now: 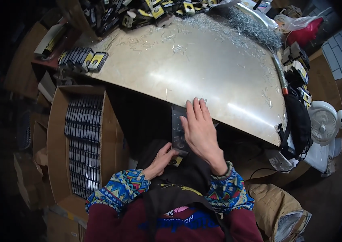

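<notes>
A dark, see-through shallow tray with small shiny bits in it juts out from the table's near edge. My left hand is closed at its near left corner, thumb and forefinger on the rim; the other fingers are hidden. Just below that thumb shows part of a small yellow-and-black box. My right hand lies flat across the tray's right side, fingers stretched out, with fingertips at the edge of the pale table. By those fingertips lie a few thin clear pieces.
Left stands an open carton packed with rows of dark flat boxes. Yellow-and-black boxes line the table's left corner. A heap of thin shiny pieces lies at the far right. A white fan and a brown bag are on the right.
</notes>
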A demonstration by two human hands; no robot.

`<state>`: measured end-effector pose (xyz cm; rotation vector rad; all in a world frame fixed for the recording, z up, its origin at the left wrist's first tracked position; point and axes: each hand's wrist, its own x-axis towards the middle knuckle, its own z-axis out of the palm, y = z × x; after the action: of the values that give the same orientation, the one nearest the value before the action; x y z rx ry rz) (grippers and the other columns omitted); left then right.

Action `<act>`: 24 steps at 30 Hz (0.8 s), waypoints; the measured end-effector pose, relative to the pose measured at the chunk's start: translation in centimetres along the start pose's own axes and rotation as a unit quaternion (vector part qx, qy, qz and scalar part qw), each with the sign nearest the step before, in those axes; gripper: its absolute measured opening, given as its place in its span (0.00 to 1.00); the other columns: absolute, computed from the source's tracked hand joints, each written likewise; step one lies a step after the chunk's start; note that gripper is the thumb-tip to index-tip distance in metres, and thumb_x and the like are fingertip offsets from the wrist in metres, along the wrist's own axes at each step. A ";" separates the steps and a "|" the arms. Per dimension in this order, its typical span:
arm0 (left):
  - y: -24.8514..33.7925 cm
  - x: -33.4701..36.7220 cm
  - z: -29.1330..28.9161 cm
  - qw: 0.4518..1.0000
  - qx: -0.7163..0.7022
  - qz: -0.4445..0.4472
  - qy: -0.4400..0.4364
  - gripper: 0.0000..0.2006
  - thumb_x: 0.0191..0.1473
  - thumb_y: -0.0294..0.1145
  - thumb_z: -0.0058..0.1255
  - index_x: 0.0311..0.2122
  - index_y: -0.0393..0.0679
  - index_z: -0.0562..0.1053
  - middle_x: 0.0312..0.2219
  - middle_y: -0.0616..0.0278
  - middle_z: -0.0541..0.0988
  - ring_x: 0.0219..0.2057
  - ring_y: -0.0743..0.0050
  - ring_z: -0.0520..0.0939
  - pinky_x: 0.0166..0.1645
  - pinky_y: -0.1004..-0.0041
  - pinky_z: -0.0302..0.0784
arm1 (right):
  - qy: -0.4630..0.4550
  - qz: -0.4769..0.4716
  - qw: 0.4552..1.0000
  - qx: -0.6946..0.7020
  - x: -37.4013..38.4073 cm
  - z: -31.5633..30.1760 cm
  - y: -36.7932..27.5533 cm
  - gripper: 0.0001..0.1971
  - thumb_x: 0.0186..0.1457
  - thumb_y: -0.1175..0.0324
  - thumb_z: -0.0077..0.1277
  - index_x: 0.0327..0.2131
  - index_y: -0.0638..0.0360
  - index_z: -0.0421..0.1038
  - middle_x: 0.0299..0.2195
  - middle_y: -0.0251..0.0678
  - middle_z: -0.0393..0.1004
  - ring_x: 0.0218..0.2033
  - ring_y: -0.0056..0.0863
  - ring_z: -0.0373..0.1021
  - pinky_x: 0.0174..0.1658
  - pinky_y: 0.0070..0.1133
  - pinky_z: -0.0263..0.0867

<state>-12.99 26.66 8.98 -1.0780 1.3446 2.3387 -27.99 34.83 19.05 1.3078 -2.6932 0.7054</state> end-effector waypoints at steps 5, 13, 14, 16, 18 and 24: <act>-0.7 0.1 -0.4 0.999 -0.023 0.017 -0.026 0.19 0.51 0.31 0.51 0.49 0.41 0.66 0.36 0.66 0.74 0.36 0.80 0.72 0.38 0.79 0.68 | -0.013 0.072 0.941 0.329 -0.8 -5.6 0.3 0.14 0.60 0.75 0.45 0.49 0.63 0.72 0.43 0.48 0.74 0.44 0.40 0.72 0.50 0.26 0.67; -1.8 -0.1 1.4 0.919 0.325 0.211 0.069 0.36 0.41 0.37 0.65 0.52 0.37 0.57 0.43 0.41 0.72 0.47 0.40 0.74 0.48 0.58 0.71 | -0.104 -0.079 0.988 0.082 -6.2 2.8 1.0 0.15 0.46 0.80 0.48 0.40 0.62 0.73 0.41 0.43 0.70 0.41 0.43 0.68 0.43 0.30 0.67; -1.8 -0.1 1.3 0.910 0.337 0.227 0.083 0.34 0.42 0.35 0.64 0.51 0.37 0.58 0.42 0.41 0.73 0.46 0.39 0.75 0.47 0.56 0.72 | -0.142 -0.081 0.977 0.139 -7.3 2.8 0.7 0.15 0.47 0.80 0.49 0.41 0.63 0.73 0.41 0.45 0.71 0.41 0.43 0.69 0.44 0.30 0.68; -1.6 -0.3 1.3 0.891 0.358 0.259 0.103 0.27 0.45 0.31 0.59 0.49 0.37 0.59 0.40 0.40 0.74 0.42 0.38 0.76 0.43 0.54 0.73 | -0.171 -0.046 0.963 0.201 -7.9 2.7 0.9 0.15 0.50 0.78 0.50 0.44 0.67 0.71 0.45 0.48 0.71 0.45 0.46 0.70 0.46 0.31 0.70; -2.3 0.2 0.4 0.881 0.379 0.265 0.100 0.28 0.45 0.31 0.59 0.49 0.37 0.60 0.39 0.40 0.74 0.42 0.38 0.76 0.43 0.54 0.74 | -0.204 -0.062 0.952 0.220 -8.3 2.6 0.6 0.16 0.50 0.78 0.50 0.44 0.66 0.72 0.47 0.48 0.70 0.46 0.46 0.70 0.46 0.31 0.70; -1.4 -1.6 -2.6 0.869 0.380 0.294 0.117 0.31 0.46 0.39 0.63 0.52 0.40 0.63 0.39 0.47 0.76 0.40 0.47 0.79 0.44 0.62 0.76 | -0.181 0.014 0.909 0.375 -6.8 -0.2 1.7 0.13 0.57 0.73 0.51 0.46 0.64 0.73 0.41 0.46 0.76 0.40 0.36 0.76 0.43 0.23 0.71</act>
<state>-9.85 25.50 8.36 -0.7561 2.6725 1.6556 -24.94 40.79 16.90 1.6692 -2.8163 1.7929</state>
